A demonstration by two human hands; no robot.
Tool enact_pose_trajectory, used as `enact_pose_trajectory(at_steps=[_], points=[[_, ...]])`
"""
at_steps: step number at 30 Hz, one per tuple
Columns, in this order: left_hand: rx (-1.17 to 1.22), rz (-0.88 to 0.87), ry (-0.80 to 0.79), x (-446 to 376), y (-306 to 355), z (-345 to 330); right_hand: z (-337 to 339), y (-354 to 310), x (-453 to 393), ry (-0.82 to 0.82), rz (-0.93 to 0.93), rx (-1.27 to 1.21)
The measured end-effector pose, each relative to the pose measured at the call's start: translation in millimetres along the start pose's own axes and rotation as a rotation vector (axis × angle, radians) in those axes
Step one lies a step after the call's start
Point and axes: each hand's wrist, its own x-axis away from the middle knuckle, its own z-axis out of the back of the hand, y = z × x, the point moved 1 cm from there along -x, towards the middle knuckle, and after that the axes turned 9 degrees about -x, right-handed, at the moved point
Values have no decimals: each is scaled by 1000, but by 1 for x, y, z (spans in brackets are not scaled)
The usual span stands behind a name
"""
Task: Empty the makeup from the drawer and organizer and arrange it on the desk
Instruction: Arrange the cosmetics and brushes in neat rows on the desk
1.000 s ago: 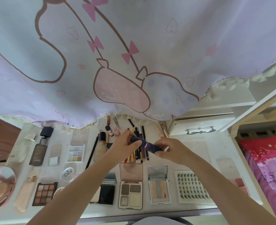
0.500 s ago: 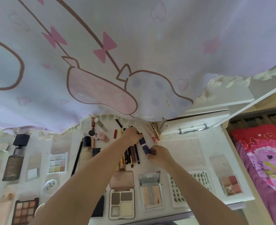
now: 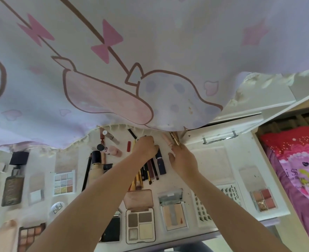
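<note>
A navy tube (image 3: 161,163) lies on the white desk (image 3: 210,160) at the right end of a row of pencils and brushes (image 3: 146,173). My left hand (image 3: 145,148) is curled over the far ends of that row, its thumb and fingers pinching the tube's top. Just right of the tube is my right hand (image 3: 182,160), fingers spread, holding nothing. Its fingertips reach toward a pale pink tube (image 3: 166,140) and a gold tube (image 3: 174,138). The white drawer (image 3: 219,137) at the back right is shut.
Open palettes line the front: a brown quad (image 3: 141,226), a highlighter compact (image 3: 173,213), a lash tray (image 3: 202,210), a blush quad (image 3: 263,199). Bottles and palettes (image 3: 13,186) fill the left. A printed curtain (image 3: 150,51) overhangs the back. A red bed (image 3: 295,160) lies right.
The navy tube, held in the air between both hands before, now lies on the desk in the row. My right hand has let go of it and opened.
</note>
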Motion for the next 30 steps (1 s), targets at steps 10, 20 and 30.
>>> enact_pose_trajectory(at_steps=[10,20,30], points=[[127,-19,91,30,-14,10,1,-15,-12,-76,-56,158],[157,-471,90,88,-3,26,66,-23,64,-258,304,-87],[311,-312,280,172,-10,57,125,-47,131,-239,496,66]])
